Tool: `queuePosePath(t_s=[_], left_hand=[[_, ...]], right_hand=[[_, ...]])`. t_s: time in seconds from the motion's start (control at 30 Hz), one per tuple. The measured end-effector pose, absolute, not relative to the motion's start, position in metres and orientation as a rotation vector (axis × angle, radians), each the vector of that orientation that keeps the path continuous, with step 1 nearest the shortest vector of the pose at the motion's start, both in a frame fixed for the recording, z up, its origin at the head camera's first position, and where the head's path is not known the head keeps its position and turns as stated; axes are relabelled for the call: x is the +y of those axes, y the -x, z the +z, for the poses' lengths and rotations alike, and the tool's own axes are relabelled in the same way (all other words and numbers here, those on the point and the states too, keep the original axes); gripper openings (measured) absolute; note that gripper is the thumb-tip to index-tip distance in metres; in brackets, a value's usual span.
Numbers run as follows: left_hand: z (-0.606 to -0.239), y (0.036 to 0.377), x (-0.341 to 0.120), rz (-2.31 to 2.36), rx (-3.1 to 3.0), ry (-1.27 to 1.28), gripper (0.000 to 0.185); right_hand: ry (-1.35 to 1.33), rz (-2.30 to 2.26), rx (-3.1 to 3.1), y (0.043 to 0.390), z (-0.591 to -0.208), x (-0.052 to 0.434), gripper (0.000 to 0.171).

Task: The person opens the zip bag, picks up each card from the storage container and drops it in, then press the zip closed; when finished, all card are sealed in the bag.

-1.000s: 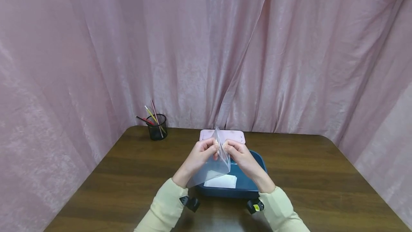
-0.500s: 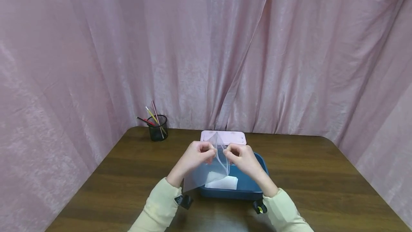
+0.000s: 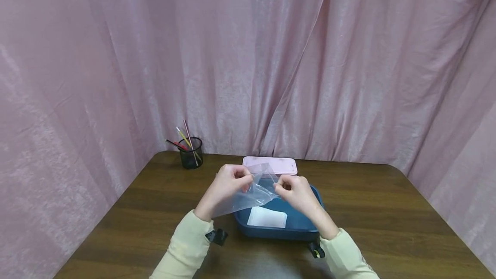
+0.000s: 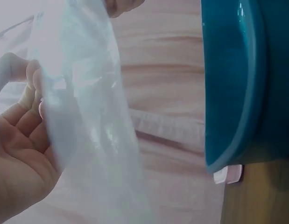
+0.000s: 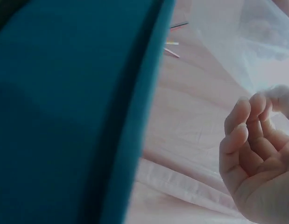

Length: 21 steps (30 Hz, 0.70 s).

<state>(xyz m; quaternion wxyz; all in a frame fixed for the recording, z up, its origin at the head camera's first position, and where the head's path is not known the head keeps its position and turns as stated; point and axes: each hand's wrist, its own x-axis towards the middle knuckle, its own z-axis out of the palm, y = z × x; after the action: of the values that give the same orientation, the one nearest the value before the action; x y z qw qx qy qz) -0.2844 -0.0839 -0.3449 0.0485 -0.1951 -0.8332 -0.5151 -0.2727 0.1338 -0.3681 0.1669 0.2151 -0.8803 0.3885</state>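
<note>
over the bin (image 3: 278,233), 2 hands (image 3: 228,183) (image 3: 297,193) pinch bag (image 3: 244,201) edges.

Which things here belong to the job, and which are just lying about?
In the job:
clear plastic bag, in the grip of the left hand and right hand
probably the blue tray and the white paper in it

Apparently just lying about:
flat pink object
black mesh pen cup

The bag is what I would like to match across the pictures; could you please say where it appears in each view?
Head: bag below centre, partly in front of the tub.
Left wrist: mostly left of centre, from top edge to bottom.
Right wrist: upper right.
Shared landmark: the tub, in all three.
</note>
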Motion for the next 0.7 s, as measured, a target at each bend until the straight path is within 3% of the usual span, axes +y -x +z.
queuePosePath(t_s=[0.3, 0.7], left_hand=[[-0.349, 0.287, -0.078, -1.507, -2.545, 0.727, 0.014], [-0.340, 0.286, -0.078, -1.242, -2.449, 0.782, 0.014]], right_hand=[[-0.989, 0.945, -2.259, 0.277, -0.374, 0.125, 0.017], [-1.047, 0.710, -2.525, 0.270, -0.366, 0.118, 0.019]])
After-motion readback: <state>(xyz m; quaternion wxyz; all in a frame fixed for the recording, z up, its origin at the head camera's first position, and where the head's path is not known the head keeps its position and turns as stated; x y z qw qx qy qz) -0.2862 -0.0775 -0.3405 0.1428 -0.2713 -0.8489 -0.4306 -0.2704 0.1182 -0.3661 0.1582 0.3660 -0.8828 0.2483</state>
